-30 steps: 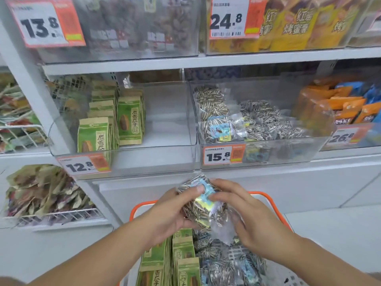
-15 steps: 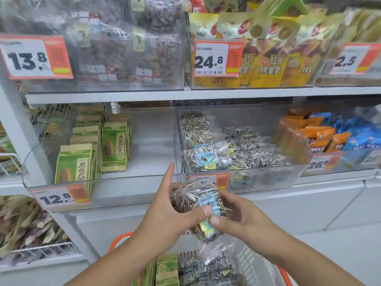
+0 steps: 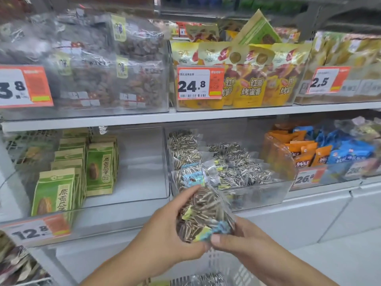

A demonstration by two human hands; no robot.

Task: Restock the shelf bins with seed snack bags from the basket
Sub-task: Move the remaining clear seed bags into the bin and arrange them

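Note:
A clear bag of striped sunflower seeds [image 3: 203, 213] with a blue label is held in both hands just below and in front of the clear shelf bin [image 3: 257, 197] that holds several like bags. My left hand [image 3: 165, 230] grips its left side, thumb on top. My right hand [image 3: 241, 242] pinches its lower right corner. The white basket [image 3: 233, 275] shows only at the bottom edge, with more seed bags [image 3: 206, 278] inside.
To the left, a clear bin [image 3: 127, 205] holds green seed boxes [image 3: 55, 193] behind a 12.8 price tag. Orange and blue snack bags [image 3: 321, 151] fill the bin to the right. An upper shelf [image 3: 185, 115] carries more bins of bagged snacks.
Both hands have lifted the seed bag from over the basket up to the front of the sunflower seed bin. The view has tilted upward, so the basket has dropped nearly out of sight.

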